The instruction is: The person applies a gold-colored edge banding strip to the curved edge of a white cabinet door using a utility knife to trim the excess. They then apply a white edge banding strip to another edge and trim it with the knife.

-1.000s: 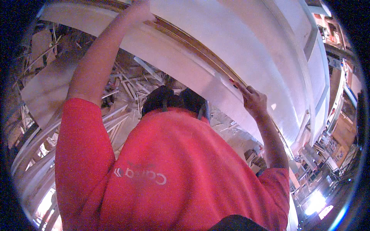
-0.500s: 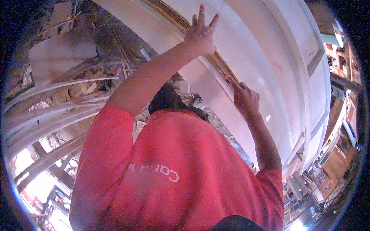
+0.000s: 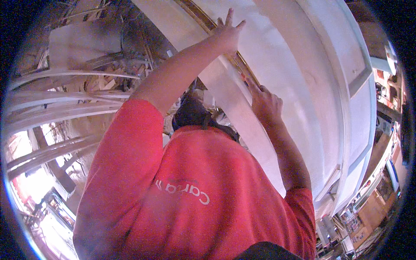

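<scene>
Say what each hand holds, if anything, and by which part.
The right hand seems to hold a small reddish object; which part is unclear. The left hand grips nothing visible.

Both hands [image 3: 227,39] are at a brown strip [image 3: 196,15].

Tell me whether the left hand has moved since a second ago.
Yes. Judged against the brown strip on the pale panel, the left hand has moved along it, toward the right hand.

Your left grip [image 3: 228,38] is over the strip [image 3: 197,16], ahead of your right grip [image 3: 266,105]; the panel [image 3: 288,60] spreads right, slats [image 3: 60,100] lie left.
</scene>
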Tool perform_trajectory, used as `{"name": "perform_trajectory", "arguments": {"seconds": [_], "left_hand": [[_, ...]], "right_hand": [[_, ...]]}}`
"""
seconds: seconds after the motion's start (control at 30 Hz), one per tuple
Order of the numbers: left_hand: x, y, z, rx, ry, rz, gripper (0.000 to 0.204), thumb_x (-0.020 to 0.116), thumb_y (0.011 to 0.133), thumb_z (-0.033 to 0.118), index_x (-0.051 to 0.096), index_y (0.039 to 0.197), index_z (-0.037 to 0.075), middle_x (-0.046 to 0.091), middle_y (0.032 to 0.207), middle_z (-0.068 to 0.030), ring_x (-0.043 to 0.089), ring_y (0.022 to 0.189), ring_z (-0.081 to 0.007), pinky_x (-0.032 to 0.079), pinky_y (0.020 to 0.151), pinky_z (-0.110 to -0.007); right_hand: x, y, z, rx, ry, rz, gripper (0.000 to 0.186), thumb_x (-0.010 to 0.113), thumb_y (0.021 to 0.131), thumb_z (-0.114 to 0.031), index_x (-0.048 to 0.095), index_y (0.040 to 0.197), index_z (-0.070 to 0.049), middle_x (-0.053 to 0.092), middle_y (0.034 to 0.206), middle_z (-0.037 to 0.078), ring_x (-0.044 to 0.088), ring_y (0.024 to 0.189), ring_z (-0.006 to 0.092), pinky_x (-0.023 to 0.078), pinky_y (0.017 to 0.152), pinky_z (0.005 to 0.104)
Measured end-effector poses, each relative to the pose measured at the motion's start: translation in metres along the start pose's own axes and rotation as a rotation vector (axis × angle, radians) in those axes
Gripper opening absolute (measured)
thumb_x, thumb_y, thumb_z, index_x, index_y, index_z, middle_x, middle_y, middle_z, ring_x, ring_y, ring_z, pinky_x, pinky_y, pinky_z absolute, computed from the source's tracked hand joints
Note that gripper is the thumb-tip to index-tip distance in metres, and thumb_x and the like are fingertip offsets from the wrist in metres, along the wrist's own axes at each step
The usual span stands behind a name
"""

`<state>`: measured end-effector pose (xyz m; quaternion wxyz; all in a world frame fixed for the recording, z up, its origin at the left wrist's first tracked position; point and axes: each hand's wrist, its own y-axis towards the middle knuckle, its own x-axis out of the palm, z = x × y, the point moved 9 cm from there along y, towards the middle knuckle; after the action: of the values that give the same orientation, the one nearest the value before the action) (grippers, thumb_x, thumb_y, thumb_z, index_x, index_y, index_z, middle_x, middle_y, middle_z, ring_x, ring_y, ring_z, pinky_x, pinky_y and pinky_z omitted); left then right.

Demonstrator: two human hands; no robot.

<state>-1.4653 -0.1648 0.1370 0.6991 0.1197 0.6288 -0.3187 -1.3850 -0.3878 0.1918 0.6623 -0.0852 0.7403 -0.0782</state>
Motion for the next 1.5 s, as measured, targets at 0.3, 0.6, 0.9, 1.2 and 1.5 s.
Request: {"name": "perform_trajectory", "arguments": {"seconds": [0.3,0.6,0.9,1.2,1.5], "left_hand": [[-0.014,-0.011,0.020,0.124,0.296,-0.212,0.130,0.094,0.060,0.055,0.031,0.161,0.002,0.012,0.173,-0.0142,0.000,0.152,-0.0607,0.022,0.123,-0.068],[-0.007,-0.004,0.013,0.122,0.269,-0.080,0.134,0.094,0.057,0.053,0.029,0.160,-0.001,0.017,0.172,-0.0139,-0.003,0.153,-0.0591,0.020,0.123,-0.069],[0.005,0.007,0.019,0.122,0.278,-0.143,0.142,0.096,0.056,0.055,0.019,0.164,0.003,0.017,0.170,-0.0238,-0.001,0.153,-0.0598,0.017,0.119,-0.076],[0.012,0.013,0.007,0.055,0.186,-0.113,0.122,0.089,0.070,0.035,0.018,0.166,0.014,-0.006,0.162,-0.0446,0.014,0.148,-0.0665,0.011,0.120,-0.075],[-0.002,0.000,0.011,-0.030,0.209,-0.217,0.120,0.086,0.074,0.031,0.010,0.168,0.019,-0.011,0.165,-0.0394,0.017,0.150,-0.0609,0.012,0.125,-0.065]], "right_hand": [[-0.007,0.005,-0.007,0.022,-0.032,-0.003,0.059,0.056,0.096,-0.015,0.050,0.151,-0.036,0.075,0.096,0.011,0.075,0.073,0.0341,0.061,0.064,0.0535],[0.002,-0.003,0.003,0.002,-0.011,-0.047,0.061,0.053,0.097,-0.015,0.046,0.154,-0.035,0.073,0.096,0.011,0.075,0.080,0.0371,0.061,0.069,0.0527],[0.014,-0.035,0.024,0.000,0.006,-0.081,0.069,0.055,0.094,-0.014,0.040,0.157,-0.036,0.073,0.105,0.013,0.074,0.075,0.0371,0.059,0.063,0.0545],[0.017,-0.077,0.046,0.050,-0.084,-0.221,0.073,0.054,0.095,-0.013,0.035,0.160,-0.039,0.073,0.114,0.015,0.075,0.077,0.0384,0.060,0.066,0.0572],[0.015,-0.122,0.065,0.080,-0.009,-0.158,0.061,0.054,0.097,-0.012,0.049,0.152,-0.036,0.072,0.096,0.010,0.073,0.075,0.0366,0.058,0.064,0.0552]]}}
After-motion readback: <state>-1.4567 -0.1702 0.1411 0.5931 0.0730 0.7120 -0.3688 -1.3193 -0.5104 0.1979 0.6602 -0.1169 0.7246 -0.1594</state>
